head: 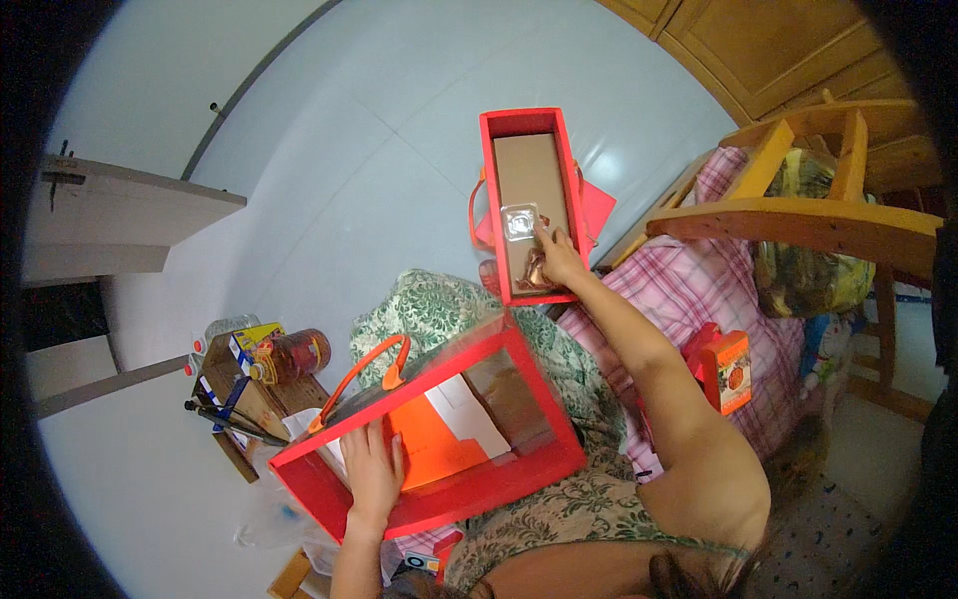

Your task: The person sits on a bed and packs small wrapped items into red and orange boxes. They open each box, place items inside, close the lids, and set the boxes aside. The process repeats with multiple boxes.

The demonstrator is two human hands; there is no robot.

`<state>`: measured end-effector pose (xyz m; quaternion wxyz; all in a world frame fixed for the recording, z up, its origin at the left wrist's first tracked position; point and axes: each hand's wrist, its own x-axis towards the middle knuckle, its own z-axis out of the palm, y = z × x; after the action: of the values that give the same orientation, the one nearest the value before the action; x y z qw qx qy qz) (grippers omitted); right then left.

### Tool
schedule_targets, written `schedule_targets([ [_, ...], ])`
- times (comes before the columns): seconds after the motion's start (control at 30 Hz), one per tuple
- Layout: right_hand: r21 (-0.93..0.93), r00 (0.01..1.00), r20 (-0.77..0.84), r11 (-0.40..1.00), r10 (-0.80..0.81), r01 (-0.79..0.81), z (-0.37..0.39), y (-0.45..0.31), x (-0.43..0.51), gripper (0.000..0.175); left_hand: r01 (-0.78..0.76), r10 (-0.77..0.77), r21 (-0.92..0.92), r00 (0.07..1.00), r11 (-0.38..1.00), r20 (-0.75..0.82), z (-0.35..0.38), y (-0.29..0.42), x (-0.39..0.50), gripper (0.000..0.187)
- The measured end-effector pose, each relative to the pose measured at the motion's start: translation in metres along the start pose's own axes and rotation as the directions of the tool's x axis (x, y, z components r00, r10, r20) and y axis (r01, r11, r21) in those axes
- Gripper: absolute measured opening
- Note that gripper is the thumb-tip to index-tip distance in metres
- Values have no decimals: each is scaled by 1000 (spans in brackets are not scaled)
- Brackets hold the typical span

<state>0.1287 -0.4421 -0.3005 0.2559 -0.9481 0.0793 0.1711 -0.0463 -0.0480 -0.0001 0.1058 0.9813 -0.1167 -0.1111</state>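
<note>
My left hand (372, 468) reaches into a large red gift box (468, 502) tilted across my lap. Its fingers lie beside an orange card or packet (430, 442) and a white sheet (475, 415) in the box; whether they grip anything is unclear. An orange handle (363, 374) arches from the box's far side. My right hand (561, 258) is inside a narrower red box (526, 118) ahead. There, its extended index finger is at the edge of a clear plastic tray (520, 222). Shiny brown wrapped pieces (531, 269) lie by this hand, on the box's tan base (524, 168).
A wooden chair (793, 221) stands at right, by pink plaid cloth (711, 277) with an orange packet (730, 374) on it. At left, an oil bottle (296, 356) lies on a wooden stand (269, 400). A red card (599, 206) sticks out beneath the narrow box.
</note>
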Motion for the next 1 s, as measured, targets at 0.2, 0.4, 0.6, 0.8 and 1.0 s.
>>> schedule_targets([
  [0.2,-154,992,111,987,53,-36,12,6,22,57,14,-14,30,1000,999,-21,3,0,0,49],
  [0.4,-308,997,-7,948,-82,76,18,10,17,17,-12,13,16,999,1000,-35,2,-4,4,48],
  [0.6,-335,970,-24,916,-243,221,-11,16,15,18,-54,54,-1,996,999,-66,3,-7,3,51],
  [0.8,-312,981,152,936,-121,163,-20,8,1,33,-71,68,-31,993,997,-96,-1,-8,-4,49],
  [1.0,-353,974,107,908,-199,225,5,15,-9,38,-136,169,159,962,978,-213,1,-14,-5,36],
])
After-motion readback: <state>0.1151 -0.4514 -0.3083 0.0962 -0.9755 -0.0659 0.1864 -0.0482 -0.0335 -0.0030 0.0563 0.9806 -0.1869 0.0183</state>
